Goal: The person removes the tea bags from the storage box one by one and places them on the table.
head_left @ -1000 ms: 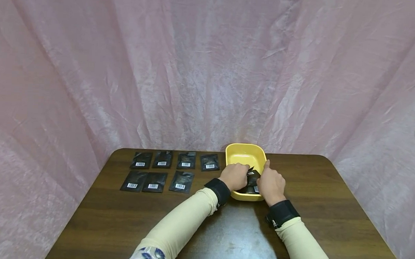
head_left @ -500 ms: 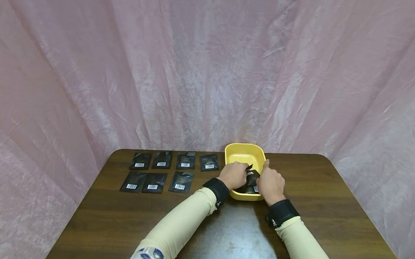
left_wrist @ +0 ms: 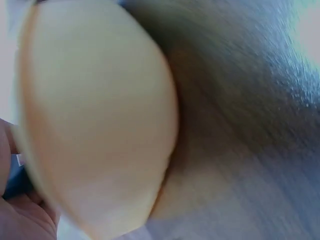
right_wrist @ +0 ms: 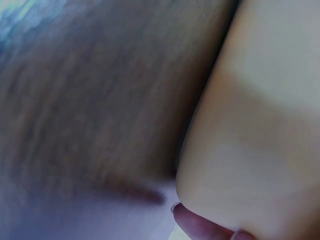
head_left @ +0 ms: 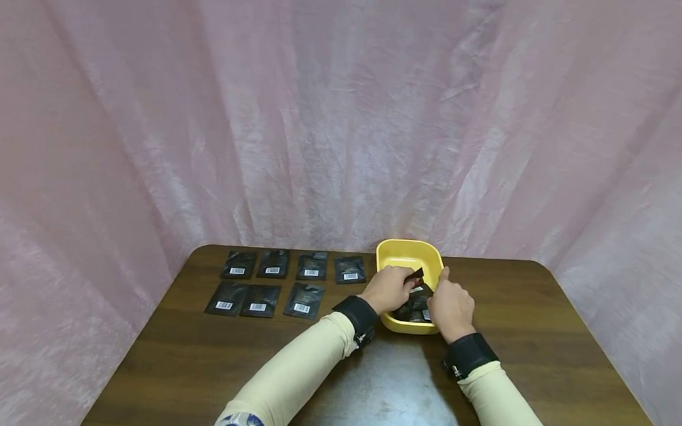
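Observation:
A yellow tub (head_left: 410,247) stands at the table's back edge, with several black sachets (head_left: 419,303) heaped in its near part. My left hand (head_left: 388,290) reaches over its left side and pinches one black sachet (head_left: 414,276), whose dark corner sticks up past the fingers. In the left wrist view a strip of this sachet (left_wrist: 19,184) shows between the fingers, beside a large blurred pale wall. My right hand (head_left: 452,308) grips the tub's right rim, one digit pointing up along it. A fingertip (right_wrist: 192,220) shows below the pale wall in the right wrist view.
Left of the tub, several flat black sachets (head_left: 260,300) with white barcode labels lie in two rows on the brown wooden table (head_left: 200,371). A pink curtain (head_left: 333,112) hangs close behind the table's back edge.
My left hand has drawn the pinched sachet up a little, and more of its corner shows above the heap. My right hand stays at the rim. The head view has shifted slightly.

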### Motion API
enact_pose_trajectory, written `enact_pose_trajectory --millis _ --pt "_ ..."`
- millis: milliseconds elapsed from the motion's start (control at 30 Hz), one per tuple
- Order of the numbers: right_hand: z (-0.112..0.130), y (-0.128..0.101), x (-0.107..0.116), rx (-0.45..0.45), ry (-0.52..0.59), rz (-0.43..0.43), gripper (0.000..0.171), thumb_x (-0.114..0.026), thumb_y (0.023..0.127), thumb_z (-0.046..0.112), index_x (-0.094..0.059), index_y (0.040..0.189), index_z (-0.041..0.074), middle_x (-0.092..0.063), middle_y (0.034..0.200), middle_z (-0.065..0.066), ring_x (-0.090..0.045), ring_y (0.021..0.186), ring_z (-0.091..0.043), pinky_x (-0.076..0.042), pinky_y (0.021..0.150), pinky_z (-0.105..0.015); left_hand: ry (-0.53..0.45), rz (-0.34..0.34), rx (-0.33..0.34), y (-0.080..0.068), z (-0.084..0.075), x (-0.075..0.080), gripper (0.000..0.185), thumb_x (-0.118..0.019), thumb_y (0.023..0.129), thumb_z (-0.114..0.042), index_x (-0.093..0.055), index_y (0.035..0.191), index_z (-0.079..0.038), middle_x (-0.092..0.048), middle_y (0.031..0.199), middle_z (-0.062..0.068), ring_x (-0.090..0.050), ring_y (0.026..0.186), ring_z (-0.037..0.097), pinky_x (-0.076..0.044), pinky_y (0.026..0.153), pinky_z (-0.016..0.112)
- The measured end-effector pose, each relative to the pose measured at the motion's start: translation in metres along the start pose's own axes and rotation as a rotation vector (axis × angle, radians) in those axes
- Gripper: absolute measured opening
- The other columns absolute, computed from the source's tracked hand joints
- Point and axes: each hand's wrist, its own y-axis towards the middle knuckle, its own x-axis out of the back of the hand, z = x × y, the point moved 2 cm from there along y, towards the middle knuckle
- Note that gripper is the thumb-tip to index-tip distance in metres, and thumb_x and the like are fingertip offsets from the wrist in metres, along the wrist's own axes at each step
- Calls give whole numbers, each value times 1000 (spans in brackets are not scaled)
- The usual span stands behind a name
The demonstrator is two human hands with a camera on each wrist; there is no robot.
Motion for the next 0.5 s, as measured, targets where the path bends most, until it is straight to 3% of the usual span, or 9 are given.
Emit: enact_pose_trajectory --millis 167,267,500 --pt "-8 2 1 -8 -4 5 88 -74 92 19 -30 163 -10 -74 91 -30 -70 70 -42 -54 58 -52 -37 -90 -38 -7 -6 21 18 -64 108 -24 -74 96 -16 -73 82 -5 -64 72 8 -47 66 21" --pt "-10 2 2 -14 -9 7 89 -74 92 20 -30 163 -10 -74 95 -32 -71 75 -44 -55 61 -54 -54 -130 -37 -17 -4 36 17 -63 109 -26 -78 105 -18 -77 86 -5 -66 71 8 -46 64 20" --pt "-8 3 5 -14 -14 8 89 -74 93 21 -29 163 -11 -74 96 -32 -72 76 -44 -56 62 -54 -11 -237 -17 -51 15 62 22 -67 107 -27 -80 123 -19 -84 109 -2 -79 90 14 -60 75 29"
